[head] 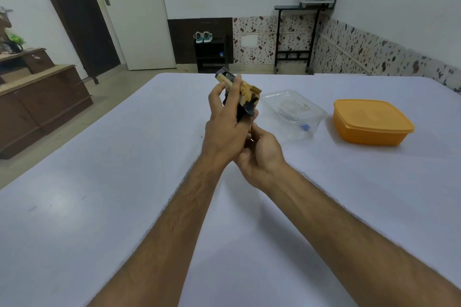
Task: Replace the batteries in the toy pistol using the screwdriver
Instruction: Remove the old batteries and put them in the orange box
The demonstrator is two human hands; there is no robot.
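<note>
The toy pistol (247,93) is tan and black and is held up above the white table (99,182). My left hand (224,122) is wrapped around its body, fingers over the top. My right hand (259,154) sits just below and behind, fingers curled at the pistol's black grip. A small metallic glint (252,140) shows between thumb and fingers, possibly a screwdriver tip; what the right hand holds is mostly hidden. No batteries are visible.
A clear plastic box (294,109) with small items inside stands right of the hands. An orange lidded container (371,121) lies further right. Beyond the table are a wooden cabinet (37,102), a door and a shoe rack (212,52).
</note>
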